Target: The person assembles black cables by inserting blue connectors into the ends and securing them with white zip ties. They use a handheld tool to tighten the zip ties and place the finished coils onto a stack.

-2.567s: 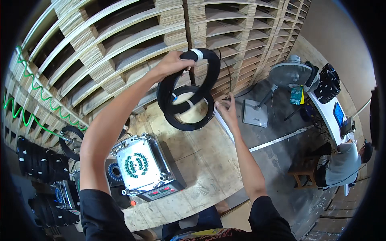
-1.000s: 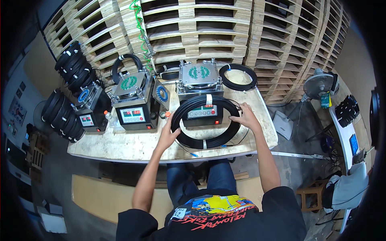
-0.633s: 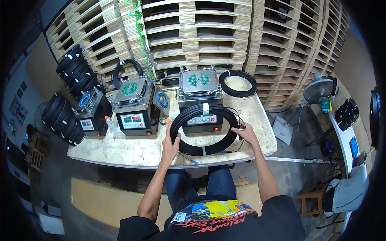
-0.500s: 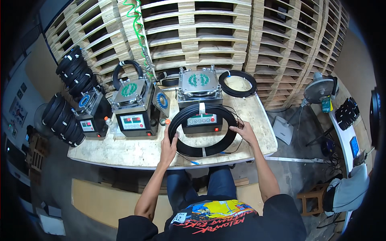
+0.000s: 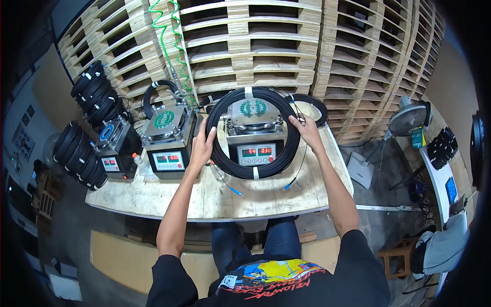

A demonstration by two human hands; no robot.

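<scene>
A large coil of black cable (image 5: 255, 173) is held up between my two hands, bound with white ties at its top and bottom. My left hand (image 5: 202, 146) is closed on its left side, and my right hand (image 5: 306, 131) grips the right side. Two loose cable ends hang down, tipped with a blue connector (image 5: 235, 192) on the left and another blue connector (image 5: 287, 187) on the right. Through the ring shows a benchtop machine (image 5: 255, 138) with a metal top plate, green pieces on it and a lit red display.
To the left on the wooden table (image 5: 153, 197) stand a second machine (image 5: 166, 130) and a smaller one (image 5: 113, 148). Stacked black coils (image 5: 79, 156) rise at the left edge. Another coil (image 5: 321, 110) lies behind right. Pallets (image 5: 281, 46) line the back; a fan (image 5: 406, 117) stands right.
Both hands have carried the cable coil forward and up, from the table's front side to in front of the middle machine. The two connector ends now dangle below it.
</scene>
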